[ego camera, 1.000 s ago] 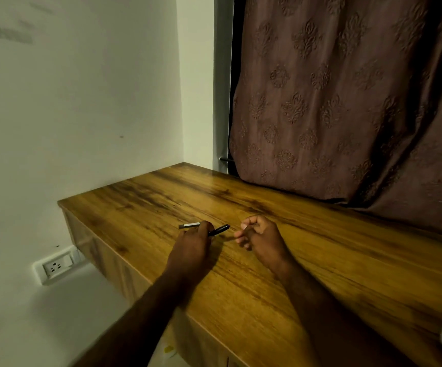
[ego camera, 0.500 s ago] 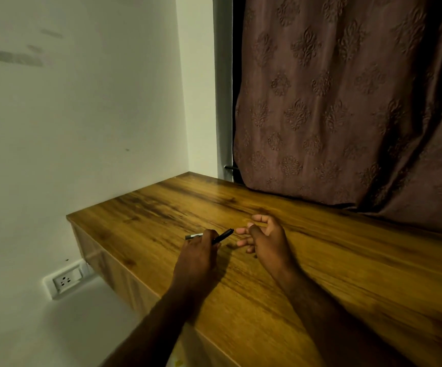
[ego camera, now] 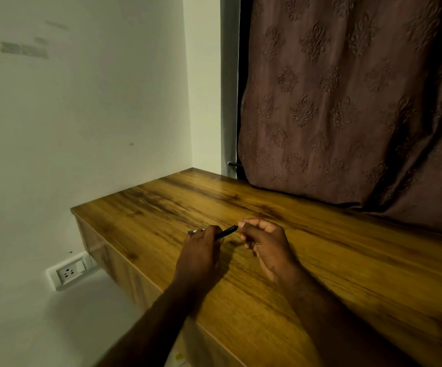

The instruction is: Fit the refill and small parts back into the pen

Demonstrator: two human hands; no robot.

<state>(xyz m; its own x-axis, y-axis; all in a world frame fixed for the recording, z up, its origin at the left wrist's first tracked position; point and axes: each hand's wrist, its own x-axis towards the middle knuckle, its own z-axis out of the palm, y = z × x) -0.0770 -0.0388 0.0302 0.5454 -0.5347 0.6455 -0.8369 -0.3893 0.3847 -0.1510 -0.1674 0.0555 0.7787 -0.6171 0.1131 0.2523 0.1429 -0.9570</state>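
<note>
Left hand (ego camera: 201,250) grips slim black pen with silver end (ego camera: 225,232) low over wooden table (ego camera: 346,274), angled for access | Right hand (ego camera: 264,241) curled, fingertips at pen's dark tip, holding nothing visible | Brown patterned curtain (ego camera: 346,102) behind.

pen (ego camera: 225,232): nothing readable showing on barrel
wall socket (ego camera: 67,272): no legible markings showing, lower left of frame
wall (ego camera: 82,102): grey smudges upper left, not reading as text
</note>
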